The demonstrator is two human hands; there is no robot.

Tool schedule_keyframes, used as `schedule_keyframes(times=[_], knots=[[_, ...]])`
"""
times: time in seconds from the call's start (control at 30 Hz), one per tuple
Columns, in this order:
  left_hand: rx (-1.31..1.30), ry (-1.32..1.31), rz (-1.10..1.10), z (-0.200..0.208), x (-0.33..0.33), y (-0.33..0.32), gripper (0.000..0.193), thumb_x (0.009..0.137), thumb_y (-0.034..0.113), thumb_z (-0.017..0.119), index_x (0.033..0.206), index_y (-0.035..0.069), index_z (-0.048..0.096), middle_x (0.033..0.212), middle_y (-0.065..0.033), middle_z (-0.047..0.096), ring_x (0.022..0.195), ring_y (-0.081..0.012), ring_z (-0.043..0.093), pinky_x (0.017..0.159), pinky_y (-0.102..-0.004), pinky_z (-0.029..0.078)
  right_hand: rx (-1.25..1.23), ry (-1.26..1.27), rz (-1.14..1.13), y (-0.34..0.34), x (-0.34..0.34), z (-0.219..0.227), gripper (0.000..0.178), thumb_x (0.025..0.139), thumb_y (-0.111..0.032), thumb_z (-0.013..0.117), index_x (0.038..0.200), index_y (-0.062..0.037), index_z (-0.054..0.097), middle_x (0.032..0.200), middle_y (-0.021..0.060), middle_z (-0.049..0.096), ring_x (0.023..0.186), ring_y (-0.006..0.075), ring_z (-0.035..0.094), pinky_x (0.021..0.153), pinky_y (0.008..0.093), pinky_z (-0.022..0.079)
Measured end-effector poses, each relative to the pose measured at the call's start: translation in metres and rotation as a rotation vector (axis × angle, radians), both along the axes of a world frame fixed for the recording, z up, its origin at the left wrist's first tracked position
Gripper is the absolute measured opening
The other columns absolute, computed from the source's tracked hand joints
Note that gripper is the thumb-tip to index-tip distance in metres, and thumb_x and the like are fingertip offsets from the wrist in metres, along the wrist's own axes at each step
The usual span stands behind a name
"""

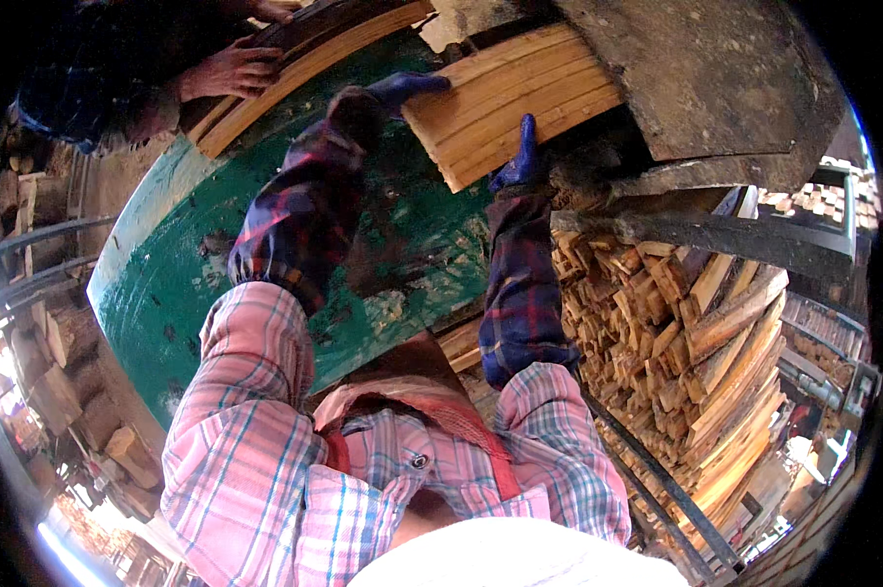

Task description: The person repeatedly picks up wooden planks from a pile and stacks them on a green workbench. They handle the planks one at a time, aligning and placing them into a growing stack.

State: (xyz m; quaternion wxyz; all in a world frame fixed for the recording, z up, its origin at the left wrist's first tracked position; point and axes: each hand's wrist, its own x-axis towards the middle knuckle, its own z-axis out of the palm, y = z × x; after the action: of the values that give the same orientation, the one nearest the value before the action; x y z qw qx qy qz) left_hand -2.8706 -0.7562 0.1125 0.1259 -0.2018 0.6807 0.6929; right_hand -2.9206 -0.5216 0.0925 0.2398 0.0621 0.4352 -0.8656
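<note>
Both my hands wear blue gloves and hold a bundle of light wooden slats (520, 93) lying side by side, at the far middle. My left hand (409, 88) grips the left end of the bundle, part of its fingers hidden behind the wood. On the near edge, my right hand (521, 161) has its thumb pressed against the slats, the other fingers out of sight underneath. The bundle's right end reaches to a dark, worn metal plate (705, 78). Below my arms spreads a green worktop (206, 284) with scuffed, whitish patches.
At the far left, another person's hand (231, 73) rests on a long wooden plank (314, 73). A large pile of split wood (647, 352) stands on my right, beside a dark metal beam (715, 240). Wood blocks (55, 391) are stacked at the left, beyond metal rails (50, 235).
</note>
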Motion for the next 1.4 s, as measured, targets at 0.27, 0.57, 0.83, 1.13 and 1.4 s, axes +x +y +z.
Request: schedule_keyframes(times=[0.27,0.57,0.83,1.13,1.4], knots=[[-0.192,0.221,0.001,-0.024,0.026,0.064,0.067,0.082,0.054,0.063,0.125,0.003,0.055,0.123,-0.0056,0.059,0.113,-0.0185,0.053,0.098,-0.0327,0.039,-0.088,-0.146,0.290,0.048,0.037,0.028,0.075,0.087,-0.053,0.051,0.144,-0.0115,0.025,0.145,0.0139,0.034,0.129,0.0358,0.035,0.106,0.0509,0.031],[-0.423,0.101,0.004,0.034,0.166,0.101,0.078,0.079,0.066,0.052,0.131,0.008,0.047,0.119,-0.0193,0.059,0.110,-0.0380,0.056,0.094,-0.0422,0.043,0.060,-0.200,0.288,0.069,0.157,0.036,0.074,0.086,-0.055,0.052,0.141,-0.0084,0.033,0.137,0.0138,0.043,0.122,0.0334,0.042,0.104,0.0453,0.034],[-0.586,-0.068,0.079,0.100,0.484,0.121,0.086,0.081,0.061,0.051,0.136,-0.002,0.032,0.111,-0.0330,0.056,0.103,-0.0447,0.057,0.090,-0.0481,0.044,0.005,-0.420,0.413,0.081,0.404,0.024,0.069,0.089,-0.051,0.049,0.141,-0.0088,0.032,0.141,0.0135,0.040,0.124,0.0324,0.042,0.107,0.0455,0.033],[-0.330,-0.205,0.630,0.115,0.765,0.096,0.090,0.079,0.058,0.055,0.137,-0.007,0.030,0.114,-0.0293,0.057,0.107,-0.0376,0.058,0.089,-0.0392,0.045,0.040,-0.538,1.100,-0.048,0.605,0.116,0.061,0.089,-0.043,0.053,0.135,-0.0047,0.040,0.127,0.0160,0.053,0.113,0.0332,0.054,0.100,0.0458,0.042],[-0.091,0.005,1.162,0.084,0.896,0.160,0.066,0.091,0.031,0.057,0.141,0.000,0.028,0.131,-0.0144,0.047,0.120,-0.0185,0.044,0.101,-0.0315,0.036,0.358,-0.212,1.373,-0.100,0.708,0.108,0.051,0.083,-0.030,0.066,0.122,-0.0004,0.051,0.109,0.0156,0.062,0.094,0.0252,0.062,0.086,0.0358,0.051]])
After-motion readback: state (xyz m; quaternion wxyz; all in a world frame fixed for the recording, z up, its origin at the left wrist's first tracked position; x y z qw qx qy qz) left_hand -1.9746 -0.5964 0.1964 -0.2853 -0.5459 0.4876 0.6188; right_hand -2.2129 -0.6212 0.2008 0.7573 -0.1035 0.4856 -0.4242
